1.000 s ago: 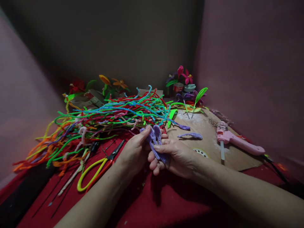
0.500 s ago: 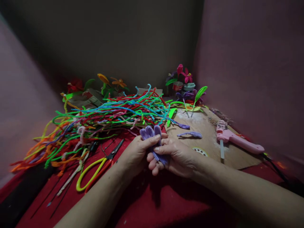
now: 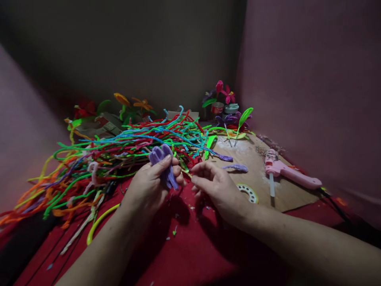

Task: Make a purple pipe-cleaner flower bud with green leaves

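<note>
My left hand point(image 3: 149, 182) is closed on a bunch of purple pipe-cleaner petals point(image 3: 168, 171), pinched under the thumb with their rounded loops pointing up. To its right, my right hand point(image 3: 218, 188) hovers over the red cloth, apart from the petals. Its fingers are loosely curled, with a gap between thumb and forefinger, and nothing clear shows in them. Just beyond that hand, a loose purple petal point(image 3: 238, 168) lies on the brown board, with another purple piece point(image 3: 225, 157) behind it. A round white disc with holes and a yellow rim point(image 3: 252, 193) sits partly behind my right wrist.
A big heap of coloured pipe cleaners point(image 3: 143, 139) spreads across the left and middle. On the board point(image 3: 293, 196) rests a pink glue gun point(image 3: 293, 172), its cord trailing right. Scissors' yellow handle point(image 3: 97, 224) shows beside my left forearm. Pipe-cleaner flowers point(image 3: 228, 94) and a jar point(image 3: 231, 109) stand behind.
My right hand has let go of the purple petals and drawn away to the right. The left hand has shifted left and up with them, now covering most of the scissors.
</note>
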